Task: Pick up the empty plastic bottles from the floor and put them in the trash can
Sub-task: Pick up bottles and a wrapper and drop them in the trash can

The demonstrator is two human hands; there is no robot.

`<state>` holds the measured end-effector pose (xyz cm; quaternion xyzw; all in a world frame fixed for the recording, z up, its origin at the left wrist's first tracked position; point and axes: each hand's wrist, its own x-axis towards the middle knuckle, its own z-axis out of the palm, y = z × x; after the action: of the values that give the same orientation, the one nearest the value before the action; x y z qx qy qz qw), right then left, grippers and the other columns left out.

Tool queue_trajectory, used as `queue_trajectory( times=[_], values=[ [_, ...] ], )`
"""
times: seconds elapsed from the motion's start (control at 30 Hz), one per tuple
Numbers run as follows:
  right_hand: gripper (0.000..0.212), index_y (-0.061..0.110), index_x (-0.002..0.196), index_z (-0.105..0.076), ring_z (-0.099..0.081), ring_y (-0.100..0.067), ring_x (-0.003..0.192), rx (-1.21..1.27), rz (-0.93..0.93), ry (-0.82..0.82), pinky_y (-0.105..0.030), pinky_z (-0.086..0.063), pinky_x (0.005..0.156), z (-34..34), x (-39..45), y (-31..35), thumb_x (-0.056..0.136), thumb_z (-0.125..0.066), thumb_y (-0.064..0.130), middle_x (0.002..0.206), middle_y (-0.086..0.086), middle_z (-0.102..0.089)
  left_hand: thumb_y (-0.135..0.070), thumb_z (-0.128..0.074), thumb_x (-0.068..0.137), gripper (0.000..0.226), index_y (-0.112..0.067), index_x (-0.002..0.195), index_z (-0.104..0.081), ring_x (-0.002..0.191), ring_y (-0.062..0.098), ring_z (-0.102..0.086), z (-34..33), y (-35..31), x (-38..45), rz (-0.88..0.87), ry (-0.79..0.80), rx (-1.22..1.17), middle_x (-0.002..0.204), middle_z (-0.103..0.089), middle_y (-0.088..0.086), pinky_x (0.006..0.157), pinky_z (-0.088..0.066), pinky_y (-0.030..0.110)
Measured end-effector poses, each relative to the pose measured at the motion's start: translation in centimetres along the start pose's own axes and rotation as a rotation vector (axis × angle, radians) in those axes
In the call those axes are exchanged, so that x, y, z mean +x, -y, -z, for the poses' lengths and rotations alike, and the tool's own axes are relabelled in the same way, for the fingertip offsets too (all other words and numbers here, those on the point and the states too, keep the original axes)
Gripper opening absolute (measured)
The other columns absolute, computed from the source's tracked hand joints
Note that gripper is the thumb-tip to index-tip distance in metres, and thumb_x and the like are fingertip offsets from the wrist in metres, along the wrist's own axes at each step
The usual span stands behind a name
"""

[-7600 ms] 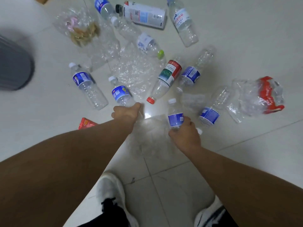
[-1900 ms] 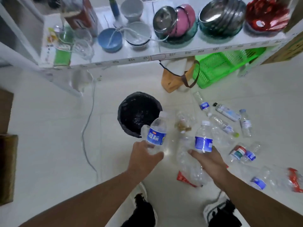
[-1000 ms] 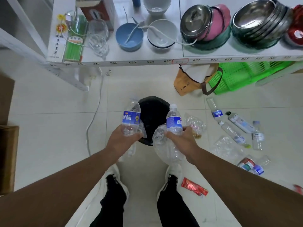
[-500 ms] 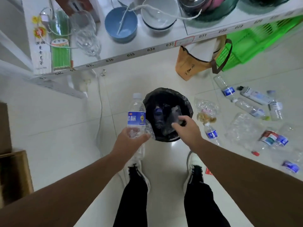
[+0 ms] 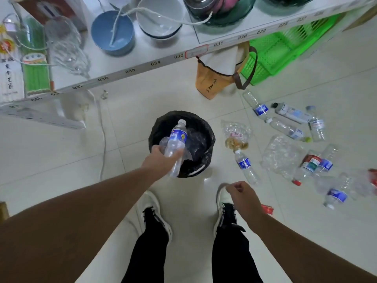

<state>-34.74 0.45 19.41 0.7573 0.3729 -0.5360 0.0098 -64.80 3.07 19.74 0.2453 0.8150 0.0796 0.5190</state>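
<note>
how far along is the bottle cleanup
Early. The trash can already holds some clear plastic. The left hand holds a blue-label bottle over it, not yet dropped; the right hand is empty. Several bottles, such as one nearby, lie on the floor.

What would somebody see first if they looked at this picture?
Probably the left hand in the middle, holding a clear bottle with a blue label over the black trash can. Next, the mess of empty bottles scattered across the floor on the right. The right hand hangs empty near the white shoes.
</note>
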Motion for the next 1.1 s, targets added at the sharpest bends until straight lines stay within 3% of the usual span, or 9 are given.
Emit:
queue_trajectory(
  times=[0.17, 0.33, 0.43, 0.5, 0.67, 0.77, 0.87, 1.0, 1.1],
  values=[
    [0.010, 0.022, 0.096, -0.069, -0.069, -0.016, 0.084, -0.014, 0.026, 0.048, -0.031, -0.052, 0.072, 2.8, -1.4, -2.5, 0.093, -0.072, 0.032, 0.095, 0.001, -0.073, -0.063, -0.055, 0.095, 0.071, -0.017, 0.149, -0.055, 0.112, 0.028, -0.067, -1.0, -0.3, 0.0, -0.061, -0.214, 0.116, 0.135, -0.065, 0.009, 0.096, -0.058, 0.044],
    [0.044, 0.027, 0.124, -0.065, -0.065, -0.009, 0.104, -0.064, 0.012, 0.096, -0.027, -0.045, 0.077, 7.0, -2.5, -4.4, 0.088, -0.077, 0.050, 0.117, 0.007, -0.067, -0.055, -0.062, 0.098, 0.066, -0.020, 0.153, -0.054, 0.124, 0.026, -0.063, -2.4, -0.3, -2.6, -0.160, -0.123, 0.205, 0.145, -0.060, 0.005, 0.106, -0.055, 0.047],
    [0.058, 0.026, 0.135, -0.063, -0.056, 0.003, 0.105, -0.079, 0.020, 0.089, -0.020, -0.042, 0.080, 9.6, -2.9, -5.1, 0.085, -0.078, 0.051, 0.115, 0.015, -0.061, -0.056, -0.065, 0.098, 0.066, -0.024, 0.154, -0.053, 0.129, 0.022, -0.058, -3.6, -0.3, -3.9, -0.211, -0.093, 0.269, 0.152, -0.055, 0.003, 0.108, -0.050, 0.043],
    [0.066, 0.028, 0.139, -0.061, -0.060, -0.001, 0.107, -0.049, 0.010, 0.082, -0.023, -0.045, 0.084, 11.1, -3.0, -5.3, 0.081, -0.079, 0.054, 0.117, 0.015, -0.061, -0.058, -0.066, 0.095, 0.068, -0.026, 0.154, -0.053, 0.130, 0.022, -0.058, -4.4, -0.3, -4.5, -0.245, -0.061, 0.310, 0.153, -0.053, 0.002, 0.109, -0.050, 0.044],
    [0.065, 0.032, 0.142, -0.059, -0.062, 0.000, 0.101, 0.003, -0.036, -0.017, -0.015, -0.042, 0.077, 13.8, -3.5, -7.4, 0.084, -0.082, 0.050, 0.123, 0.008, -0.061, -0.058, -0.070, 0.090, 0.073, -0.028, 0.154, -0.051, 0.143, 0.026, -0.050, -6.3, -1.7, -5.1, -0.333, 0.003, 0.364, 0.157, -0.049, 0.001, 0.117, -0.044, 0.045],
    [0.066, 0.028, 0.143, -0.060, -0.061, -0.008, 0.108, 0.074, -0.068, -0.109, -0.025, -0.041, 0.089, 13.8, -5.0, -9.0, 0.085, -0.084, 0.049, 0.114, 0.021, -0.059, -0.064, -0.066, 0.087, 0.080, -0.028, 0.156, -0.050, 0.145, 0.024, -0.047, -7.1, -3.1, -5.7, -0.352, 0.069, 0.357, 0.159, -0.046, 0.000, 0.118, -0.041, 0.043],
    [0.045, 0.045, 0.122, -0.066, -0.059, -0.014, 0.119, 0.201, -0.090, -0.169, -0.031, -0.043, 0.093, 12.8, -6.8, -10.0, 0.082, -0.083, 0.056, 0.111, 0.027, -0.057, -0.072, -0.060, 0.081, 0.090, -0.029, 0.158, -0.047, 0.149, 0.024, -0.044, -7.2, -4.5, -6.3, -0.374, 0.114, 0.376, 0.161, -0.043, -0.002, 0.121, -0.040, 0.047],
    [0.077, 0.034, 0.153, -0.051, -0.051, -0.024, 0.141, 0.263, -0.139, -0.168, -0.043, -0.043, 0.112, 11.1, -9.0, -11.3, 0.085, -0.081, 0.053, 0.150, -0.001, -0.054, -0.068, -0.064, 0.087, 0.084, -0.031, 0.160, -0.045, 0.148, 0.022, -0.043, -7.1, -5.9, -7.5, -0.433, 0.164, 0.438, 0.162, -0.042, -0.005, 0.121, -0.039, 0.044],
    [0.084, 0.034, 0.157, -0.046, -0.049, -0.025, 0.145, 0.307, -0.127, -0.149, -0.043, -0.042, 0.115, 9.9, -9.6, -12.3, 0.084, -0.081, 0.054, 0.157, -0.002, -0.050, -0.064, -0.069, 0.088, 0.082, -0.030, 0.159, -0.046, 0.144, 0.019, -0.047, -7.9, -6.8, -7.8, -0.461, 0.183, 0.477, 0.160, -0.042, -0.005, 0.116, -0.041, 0.039]
  ],
)
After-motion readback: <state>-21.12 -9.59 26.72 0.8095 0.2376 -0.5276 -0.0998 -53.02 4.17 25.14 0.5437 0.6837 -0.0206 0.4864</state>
